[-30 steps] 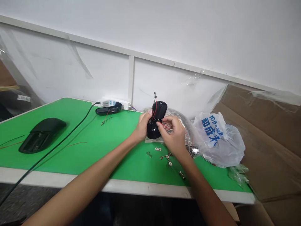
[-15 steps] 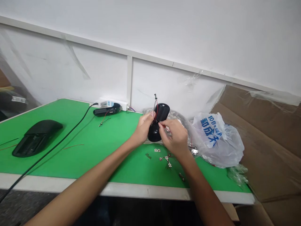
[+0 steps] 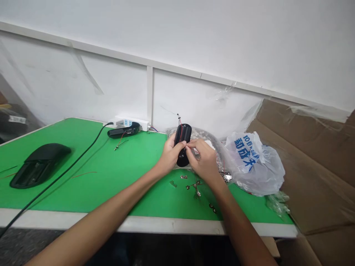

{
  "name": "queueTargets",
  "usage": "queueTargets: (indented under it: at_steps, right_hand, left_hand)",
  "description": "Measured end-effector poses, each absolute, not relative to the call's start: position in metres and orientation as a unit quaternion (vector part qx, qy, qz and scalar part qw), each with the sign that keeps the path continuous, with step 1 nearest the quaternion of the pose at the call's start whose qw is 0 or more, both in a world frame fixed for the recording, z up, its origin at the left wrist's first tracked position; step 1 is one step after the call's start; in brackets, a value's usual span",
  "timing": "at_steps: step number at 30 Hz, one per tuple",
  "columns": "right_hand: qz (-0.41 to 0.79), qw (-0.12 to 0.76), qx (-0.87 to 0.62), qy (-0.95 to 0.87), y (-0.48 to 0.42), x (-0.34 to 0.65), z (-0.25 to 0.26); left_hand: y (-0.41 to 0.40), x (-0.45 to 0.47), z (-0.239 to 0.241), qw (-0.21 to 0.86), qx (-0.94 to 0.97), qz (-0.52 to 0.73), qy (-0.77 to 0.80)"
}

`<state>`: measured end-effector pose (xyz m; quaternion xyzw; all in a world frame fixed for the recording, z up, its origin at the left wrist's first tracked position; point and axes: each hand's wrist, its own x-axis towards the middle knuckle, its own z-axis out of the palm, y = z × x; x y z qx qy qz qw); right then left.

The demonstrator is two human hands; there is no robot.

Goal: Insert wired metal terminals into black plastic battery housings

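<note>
My left hand is closed around a black plastic casing, long and rounded, with a hollow upper half. It is held up above the table. A red wire and a dark one rise from the casing to a small part at their tip. At the casing's middle, the thumb and fingers of my right hand are pinched together beside the left thumb. What they pinch is too small or hidden to make out. Small metal contacts lie on the green mat below my hands.
To the left rests another black casing, crossed in front by a black cable. A third casing with wires lies by a white power strip. On the right are a white plastic bag and cardboard.
The casing has turned and shifted slightly left in my left hand, and its wire tip now leans further left. Both thumbs have come together at the casing's middle.
</note>
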<state>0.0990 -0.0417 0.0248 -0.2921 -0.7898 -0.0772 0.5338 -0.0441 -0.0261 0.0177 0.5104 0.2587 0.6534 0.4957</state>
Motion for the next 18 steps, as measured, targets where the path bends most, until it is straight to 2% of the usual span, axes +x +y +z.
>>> queueTargets:
  at_steps: [18]
  right_hand:
    - [-0.053, 0.555, -0.251, -0.792, -0.039, 0.1032, 0.0226]
  left_hand:
    - [-0.0285, -0.0525, 0.0158, 0.411, 0.601, 0.639, 0.248]
